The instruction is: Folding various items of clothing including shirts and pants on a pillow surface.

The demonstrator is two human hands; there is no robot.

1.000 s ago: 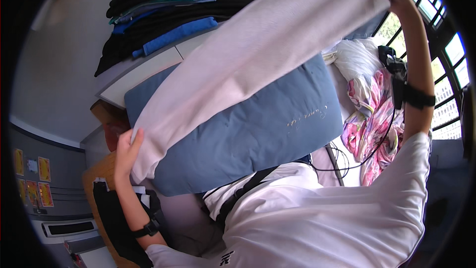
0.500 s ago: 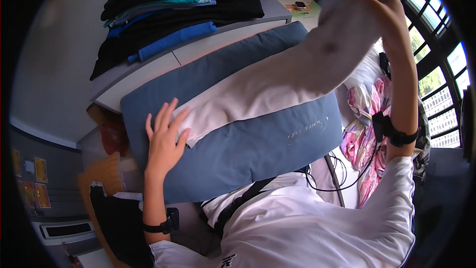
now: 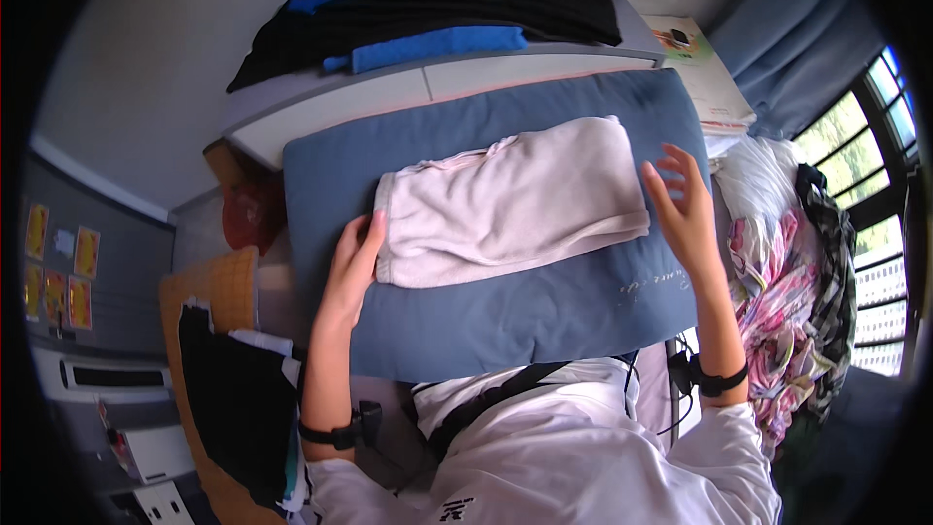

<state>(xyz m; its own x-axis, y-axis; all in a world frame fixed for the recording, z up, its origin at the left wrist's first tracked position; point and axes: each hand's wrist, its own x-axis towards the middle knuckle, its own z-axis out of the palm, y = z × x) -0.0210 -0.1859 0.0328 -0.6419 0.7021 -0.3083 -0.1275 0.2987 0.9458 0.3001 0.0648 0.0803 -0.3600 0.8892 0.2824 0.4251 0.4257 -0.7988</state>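
Observation:
A pale pinkish-white cloth [image 3: 515, 204], perhaps a towel or garment, lies folded into a rough rectangle on a blue-grey cushion [image 3: 505, 331]. Wrinkles run along its lower side and a loose fold shows at its upper edge. At the cloth's left end rests my left hand [image 3: 352, 267], its thumb touching the edge and its fingers loosely bent, not visibly gripping. Just off the right end, my right hand [image 3: 685, 209] hovers with fingers apart and nothing in it.
Beyond the cushion, folded dark and blue clothes [image 3: 466, 15] are stacked on a white drawer unit [image 3: 389, 92]. Crumpled floral fabric [image 3: 777, 301] lies at right, below a barred window. Black clothing [image 3: 238, 399] hangs over an orange-brown surface [image 3: 233, 277] at left.
The long cloth strip, lifted at its right end by my right hand, now lies folded shorter on the cushion. My right hand has let go and come down; the view has shifted.

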